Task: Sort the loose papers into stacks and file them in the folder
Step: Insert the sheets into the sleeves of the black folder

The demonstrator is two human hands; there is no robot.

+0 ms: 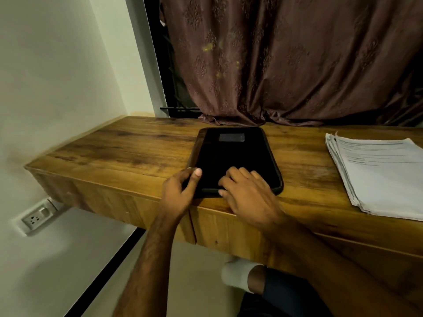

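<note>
A black zip folder (235, 154) lies closed and flat on the wooden desk (128, 152), with a small grey label window near its far end. My left hand (180, 191) curls around the folder's near left corner, thumb on top. My right hand (247, 193) rests flat on the near edge of the folder, fingers spread over the cover. A stack of white printed papers (380, 172) lies on the desk to the right, apart from the folder and from both hands.
A brown patterned curtain (297, 60) hangs behind the desk and touches its back edge. A white wall (57, 76) stands to the left, with a power socket (36, 217) low down. My knee and a white sock (238, 274) show below the desk.
</note>
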